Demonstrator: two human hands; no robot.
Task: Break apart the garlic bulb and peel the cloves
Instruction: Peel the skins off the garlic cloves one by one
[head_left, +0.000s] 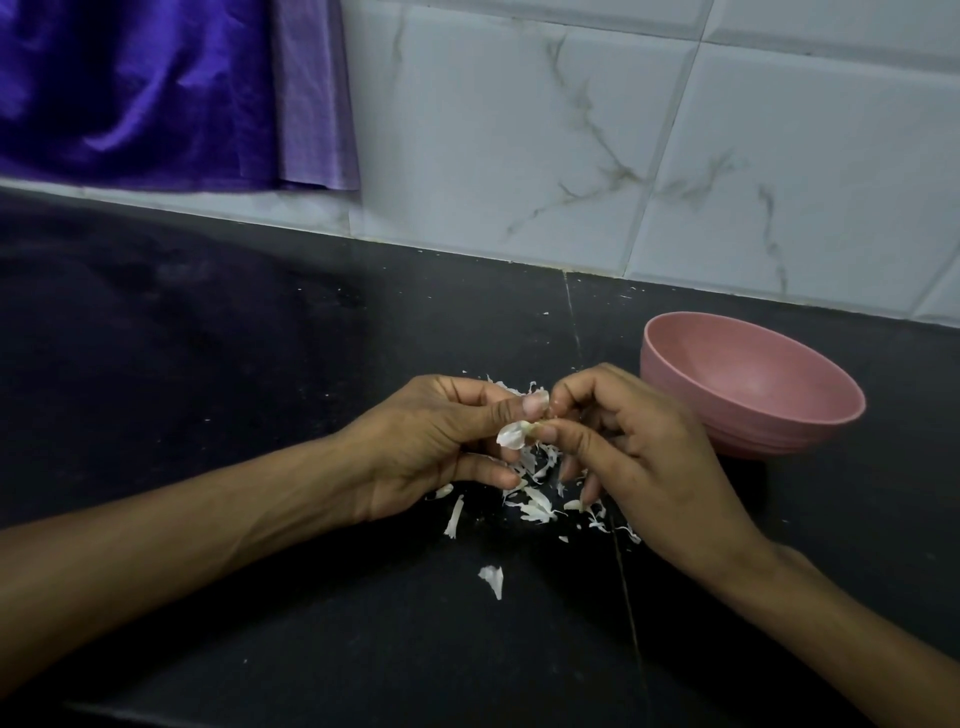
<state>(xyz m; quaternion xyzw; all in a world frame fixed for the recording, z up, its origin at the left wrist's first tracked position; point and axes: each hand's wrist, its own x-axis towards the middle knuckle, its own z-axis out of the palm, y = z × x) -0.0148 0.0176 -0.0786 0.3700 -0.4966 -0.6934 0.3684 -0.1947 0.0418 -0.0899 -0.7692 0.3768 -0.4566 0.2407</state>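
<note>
Both hands meet just above the black counter (260, 364). My left hand (431, 441) pinches a small garlic clove (535, 423) between thumb and fingers. A white flap of skin (511, 435) hangs loose from the clove. My right hand (639, 447) pinches the clove's other end with thumb and forefinger. Most of the clove is hidden by the fingertips. Beneath the hands lies a scatter of white garlic peels (535, 506).
A pink bowl (810, 415) stands on the counter just right of my right hand; its visible inside looks empty. A single peel (492, 579) lies nearer to me. A tiled wall (623, 130) runs behind, with a purple cloth (156, 88) hanging at the back left.
</note>
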